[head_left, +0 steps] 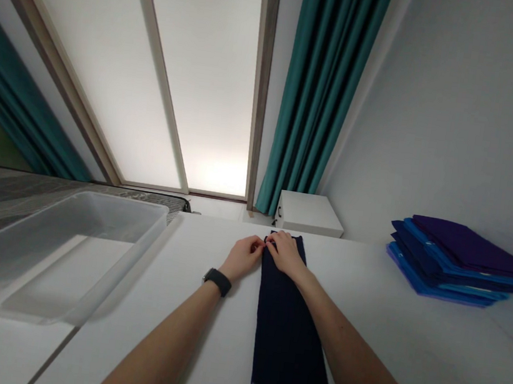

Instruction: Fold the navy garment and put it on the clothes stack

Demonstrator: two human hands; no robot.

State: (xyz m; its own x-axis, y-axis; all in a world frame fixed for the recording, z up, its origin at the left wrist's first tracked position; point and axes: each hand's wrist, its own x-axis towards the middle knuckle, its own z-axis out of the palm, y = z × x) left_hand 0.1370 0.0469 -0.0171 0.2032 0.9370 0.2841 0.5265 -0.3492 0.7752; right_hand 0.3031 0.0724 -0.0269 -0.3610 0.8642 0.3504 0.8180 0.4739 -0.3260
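Note:
A long, narrow-folded navy garment (283, 328) lies lengthwise on the white table (215, 363), with a light patterned patch near its close end. My left hand (246, 255), below a black wristwatch, is closed in a pinch at the garment's far left corner. Across the far end of the cloth rests my right hand (285, 252), its fingers curled and its thumb gripping the same corner. Both sets of fingertips nearly meet there. The garment's near end runs out of view at the bottom.
On the right is a stack of folded blue and purple clothes (455, 262). A clear plastic bin (107, 286) stands at the left. Beyond the table's far edge are a small white cabinet (310, 213), a teal curtain (327, 88) and frosted panels (206, 72).

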